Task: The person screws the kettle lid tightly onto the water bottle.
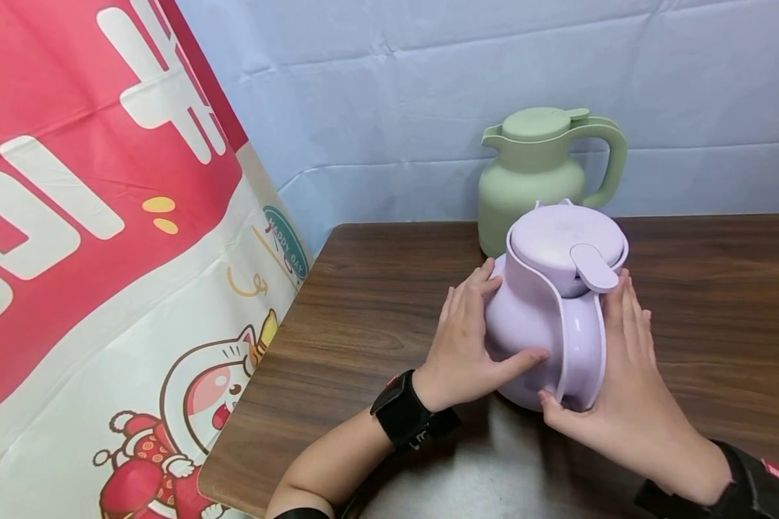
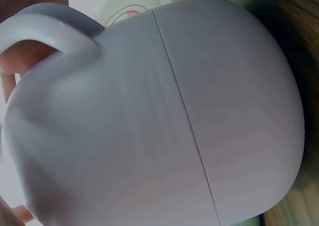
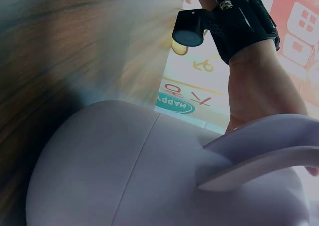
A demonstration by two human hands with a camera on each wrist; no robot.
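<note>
A lilac jug (image 1: 526, 317) stands on the table, with a round lid, a thumb lever (image 1: 593, 268) on top and a looped handle (image 1: 584, 346) turned towards me. My left hand (image 1: 464, 349) holds its left side, thumb stretched across the front of the body. On the other side my right hand (image 1: 630, 375) holds it, with the thumb by the foot of the handle. The fingertips round the far side are partly hidden. In the left wrist view the jug's smooth body (image 2: 149, 116) shows a thin seam around it, its base close to the wood.
Behind the lilac jug stands a green jug (image 1: 532, 187), spout left and handle right. The dark wooden table (image 1: 357, 303) meets a pale blue cloth wall (image 1: 389, 108) at the back. A red and white printed cloth (image 1: 169, 267) hangs along the table's left edge.
</note>
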